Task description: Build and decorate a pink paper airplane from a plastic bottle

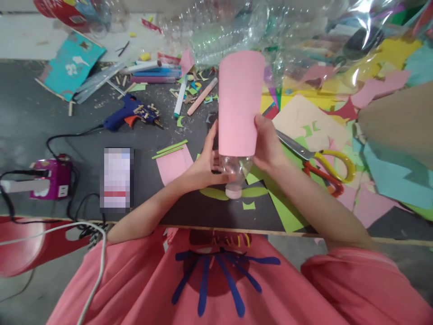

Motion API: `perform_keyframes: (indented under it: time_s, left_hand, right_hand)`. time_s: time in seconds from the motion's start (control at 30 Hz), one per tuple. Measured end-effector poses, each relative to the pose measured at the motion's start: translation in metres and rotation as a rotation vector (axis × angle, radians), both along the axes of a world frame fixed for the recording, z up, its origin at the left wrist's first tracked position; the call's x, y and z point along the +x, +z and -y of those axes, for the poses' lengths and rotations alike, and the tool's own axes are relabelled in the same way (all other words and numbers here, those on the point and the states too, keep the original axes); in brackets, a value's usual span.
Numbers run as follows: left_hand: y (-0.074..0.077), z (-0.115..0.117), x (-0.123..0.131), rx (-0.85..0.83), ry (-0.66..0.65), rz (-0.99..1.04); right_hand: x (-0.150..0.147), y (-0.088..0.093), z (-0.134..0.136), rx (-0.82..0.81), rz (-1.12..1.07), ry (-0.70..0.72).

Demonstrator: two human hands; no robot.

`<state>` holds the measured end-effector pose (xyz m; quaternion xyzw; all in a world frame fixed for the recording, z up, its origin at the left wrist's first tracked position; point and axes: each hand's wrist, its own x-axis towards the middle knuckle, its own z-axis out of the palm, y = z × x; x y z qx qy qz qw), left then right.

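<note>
A clear plastic bottle [233,166] wrapped in pink paper [239,104] is held between my two hands, its pinkish cap [233,191] pointing toward me. My left hand [209,162] grips the bottle's left side near the neck, fingers partly hidden behind it. On the other side, my right hand [267,140] presses its thumb on the pink paper, with its other fingers out of sight behind. Green paper leaf shapes [214,194] lie on the table under the cap. Scissors [313,158] with yellow and red handles rest right of my right hand.
A blue glue gun [126,113], a phone [117,179] and a purple box [52,178] with cables stand on the left. Markers [155,72] and paper scraps lie farther back, before clear plastic bottles [230,27]. Coloured paper sheets [392,162] cover the right side.
</note>
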<state>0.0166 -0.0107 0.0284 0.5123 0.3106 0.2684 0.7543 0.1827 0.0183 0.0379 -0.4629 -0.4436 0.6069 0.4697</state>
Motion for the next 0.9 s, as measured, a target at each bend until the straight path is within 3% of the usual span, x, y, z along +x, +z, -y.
perform_keyframes:
  time_s: [0.1,0.23,0.33,0.57,0.9]
  left_hand:
    - [0.000,0.002,-0.001,0.036,-0.014,-0.063]
    - [0.003,0.003,0.000,0.054,-0.097,-0.077]
    - [0.004,0.004,0.000,0.083,-0.109,-0.102]
    - [0.005,0.004,-0.001,0.017,-0.125,-0.084]
    - [0.007,0.004,-0.001,-0.177,-0.144,-0.003]
  right_hand:
    - [0.016,0.003,-0.013,0.039,-0.135,-0.143]
    - [0.024,0.012,-0.017,0.133,0.008,-0.215]
    - [0.019,0.013,-0.012,0.118,0.004,-0.263]
    - [0.019,0.004,-0.011,0.038,-0.043,-0.169]
    - [0.015,0.012,-0.008,-0.100,-0.185,-0.174]
